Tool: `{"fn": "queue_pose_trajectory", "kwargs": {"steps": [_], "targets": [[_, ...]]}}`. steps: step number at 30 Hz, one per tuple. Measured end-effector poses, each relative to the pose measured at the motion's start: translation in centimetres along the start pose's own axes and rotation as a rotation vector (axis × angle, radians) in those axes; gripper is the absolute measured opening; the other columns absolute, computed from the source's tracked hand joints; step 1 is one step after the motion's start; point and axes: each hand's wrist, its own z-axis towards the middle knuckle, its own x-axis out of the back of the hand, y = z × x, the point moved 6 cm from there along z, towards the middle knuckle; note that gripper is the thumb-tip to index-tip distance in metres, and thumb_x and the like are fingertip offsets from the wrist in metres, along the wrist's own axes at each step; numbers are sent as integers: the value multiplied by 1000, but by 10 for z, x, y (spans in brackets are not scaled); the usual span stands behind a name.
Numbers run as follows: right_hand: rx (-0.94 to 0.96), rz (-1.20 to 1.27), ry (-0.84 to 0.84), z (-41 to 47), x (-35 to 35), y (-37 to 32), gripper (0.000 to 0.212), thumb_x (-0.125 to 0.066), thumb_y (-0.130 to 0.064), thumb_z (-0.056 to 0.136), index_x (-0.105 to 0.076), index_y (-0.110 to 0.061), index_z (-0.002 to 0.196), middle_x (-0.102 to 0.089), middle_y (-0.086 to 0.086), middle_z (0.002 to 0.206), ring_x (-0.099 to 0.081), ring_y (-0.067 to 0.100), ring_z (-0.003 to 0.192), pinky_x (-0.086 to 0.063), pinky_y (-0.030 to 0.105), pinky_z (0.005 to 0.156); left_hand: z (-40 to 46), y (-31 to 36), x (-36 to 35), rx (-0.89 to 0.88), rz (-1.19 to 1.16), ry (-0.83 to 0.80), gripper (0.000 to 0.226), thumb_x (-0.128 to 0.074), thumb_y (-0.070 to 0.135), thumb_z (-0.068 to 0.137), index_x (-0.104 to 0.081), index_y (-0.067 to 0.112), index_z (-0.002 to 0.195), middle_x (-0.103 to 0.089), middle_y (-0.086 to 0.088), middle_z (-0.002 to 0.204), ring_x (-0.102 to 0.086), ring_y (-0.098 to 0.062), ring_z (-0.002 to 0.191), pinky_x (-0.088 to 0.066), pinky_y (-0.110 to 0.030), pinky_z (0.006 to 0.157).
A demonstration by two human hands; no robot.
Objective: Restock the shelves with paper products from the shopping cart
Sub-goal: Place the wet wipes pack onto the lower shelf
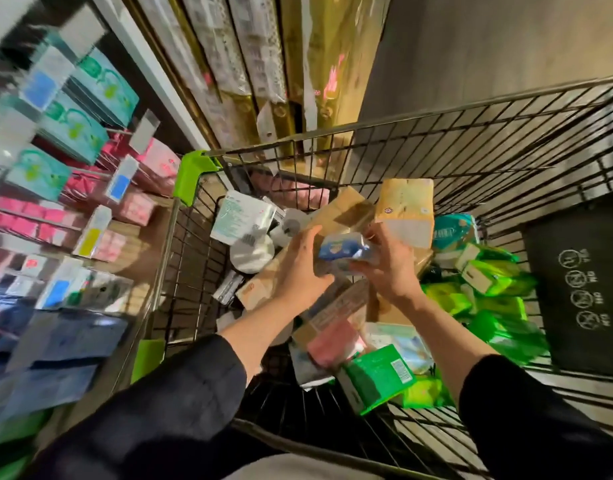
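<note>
Sleeves, dark and pushed back off both forearms, frame my view nearest the camera, and beyond them both hands meet over the middle of the shopping cart [505, 133]. My left hand [303, 268] is curled round the near-left end of a small blue-and-white pack [343, 252], and my right hand [389, 265] pinches its right end, so the pack is clamped between the two, held just above the heap and not yet clear of the basket. I judge the step in hand to be lifting this pack out for the shelves [73, 188] on my left. To do it well I would let one hand take a full grip round the pack, since the wrapper looks slick and soft, then raise it straight up before swinging left. Below lie a green pack [377, 375], a pink pack [332, 341] and tan bundles [407, 209], loosely heaped, so dragging sideways could topple them. The wire rim with its lime-green corner guard [194, 174] stands between the hands and the shelves, and the pack must pass over it. Open room is upward and leftward; farther off, tall gold-wrapped goods [318, 64] crowd the far end of the cart. Shelf detail is blurred, so I cannot tell which slot suits this pack.
</note>
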Motion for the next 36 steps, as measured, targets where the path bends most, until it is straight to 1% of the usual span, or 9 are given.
{"fn": "queue_pose_trajectory", "kwargs": {"steps": [3,8,13,18,21,24,28,32,36], "targets": [[-75,384,-147,-6,2,-3,46,-86,-10,67,-56,-3,102,-62,2,91,-57,7,79,-48,24,70,6,4,1,-40,95,-96,87,-81,17,75,-31,26,146,-36,2,147,-36,-16,133,-31,-18,91],[-238,658,-274,-21,1,-12,41,-81,3,69,-58,-5,101,-67,21,105,-68,29,92,-58,43,80,-5,-9,-11,113,48,-268,99,-81,24,76,-18,14,152,-28,-4,154,-31,-18,139,-26,-16,92],[-254,363,-339,-34,-14,-11,75,-91,-41,48,-57,0,102,-62,29,101,-62,40,89,-52,55,79,-27,-35,-11,184,-10,-261,98,-79,22,79,-15,13,153,-22,-2,157,-27,-18,141,-27,-18,94],[-83,-20,-557,-53,-41,-11,53,-85,-4,66,-55,6,108,-64,23,104,-61,34,94,-49,48,85,-52,-68,14,266,-32,-155,104,-84,49,64,-29,18,146,-43,-2,146,-47,-23,129,-42,-45,105],[30,-345,-828,-67,-63,-21,64,-81,-13,74,-52,-4,130,-61,10,124,-58,25,113,-45,30,94,-62,-82,34,262,-23,-68,77,-85,42,63,-44,14,121,-57,-5,125,-58,-25,112,-51,-49,91],[146,-645,-940,-77,-80,-29,46,-70,-20,81,-58,-15,126,-63,6,123,-58,24,111,-46,31,91,-71,-84,54,244,-25,21,61,-86,33,67,-46,13,109,-60,-6,116,-60,-24,104,-53,-47,86],[134,-674,-936,-76,-83,-30,39,-67,-17,83,-61,-15,121,-63,4,118,-57,24,110,-46,30,89,-87,-81,76,206,-41,108,51,-85,29,71,-46,13,100,-61,0,106,-61,-20,97,-54,-43,81],[88,-385,-784,-71,-64,-42,36,-74,-16,83,-60,-8,116,-54,0,102,-51,17,97,-36,18,75,-104,-78,93,193,-109,178,51,-84,31,70,-46,13,99,-61,1,105,-61,-18,97,-55,-42,81],[79,-8,-509,-54,-32,-82,43,-84,-19,75,-61,-3,108,-61,-4,94,-58,12,86,-42,10,71,-122,-82,118,251,-226,279,105,-77,66,47,-44,12,131,-59,-1,126,-60,-21,111,-53,-45,91]]}}
